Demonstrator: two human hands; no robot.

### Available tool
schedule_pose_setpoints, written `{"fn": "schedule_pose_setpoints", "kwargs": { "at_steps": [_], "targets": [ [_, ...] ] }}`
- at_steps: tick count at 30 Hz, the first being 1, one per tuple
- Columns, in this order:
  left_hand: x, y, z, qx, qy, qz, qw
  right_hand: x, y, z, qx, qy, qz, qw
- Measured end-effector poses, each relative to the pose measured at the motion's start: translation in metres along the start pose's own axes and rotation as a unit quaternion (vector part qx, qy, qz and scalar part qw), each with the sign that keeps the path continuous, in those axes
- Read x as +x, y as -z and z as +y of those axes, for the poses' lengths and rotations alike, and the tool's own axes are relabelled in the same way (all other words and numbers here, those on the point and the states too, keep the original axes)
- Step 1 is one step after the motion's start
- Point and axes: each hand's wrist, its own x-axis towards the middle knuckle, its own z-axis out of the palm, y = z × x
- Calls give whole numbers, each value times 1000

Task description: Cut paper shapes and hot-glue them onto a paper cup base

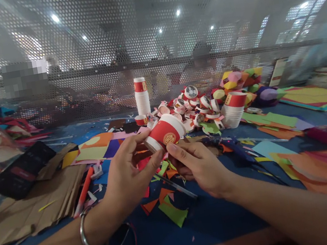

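Observation:
A small red and white paper cup (167,132) with a gold round print is held tilted on its side above the table. My left hand (127,167) grips it from the left, with the thumb low and the fingers round its far side. At the cup's lower right edge, my right hand (201,164) is closed, its thumb tip against the cup and its other fingers curled underneath. Whether those fingers also hold something small is hidden. Below both hands lie a thin clear rod (178,186) and green paper scraps (173,211).
A tall stack of cups (141,96) stands at the back, another stack (234,110) leans at right. Between them is a pile of cut cup pieces (192,107). Cardboard (29,205) and a red marker (83,191) lie left, coloured sheets (320,170) right. A perforated metal screen (79,40) rises behind.

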Motion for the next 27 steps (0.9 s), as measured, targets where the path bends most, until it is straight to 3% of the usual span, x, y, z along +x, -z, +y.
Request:
{"fn": "schedule_pose_setpoints", "kwargs": {
  "at_steps": [5, 13, 27],
  "targets": [
    [-3, 1, 0, 49, -14, 10, 999, -2, 0, -1, -4, 1, 2, 1000],
    [-1, -1, -1, -32, 18, 7, 999, -1, 0, 0, -2, -8, 7, 1000],
    [-5, -4, 4, 0, 5, 27, 1000, -1, -2, -1, 0, 13, 7, 1000]
  ]
}}
